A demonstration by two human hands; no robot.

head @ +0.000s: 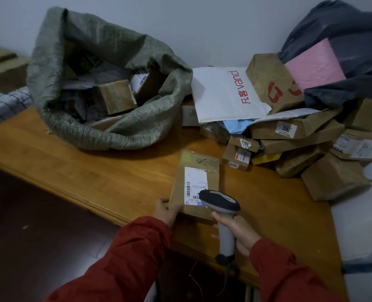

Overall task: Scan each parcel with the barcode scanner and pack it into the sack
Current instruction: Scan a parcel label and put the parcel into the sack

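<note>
The left hand (167,211) gripped the cardboard parcel (195,186) by its near corner; the right hand (237,231) clasped the barcode scanner (221,203), aimed at its label (195,185). The sack (106,83) lay beyond, leftward.

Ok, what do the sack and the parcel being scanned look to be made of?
The sack: woven plastic, probably; grey-green, matte, with a visible weave and stiff folds. The parcel: brown cardboard by its look, dull, with a white paper label.
</note>
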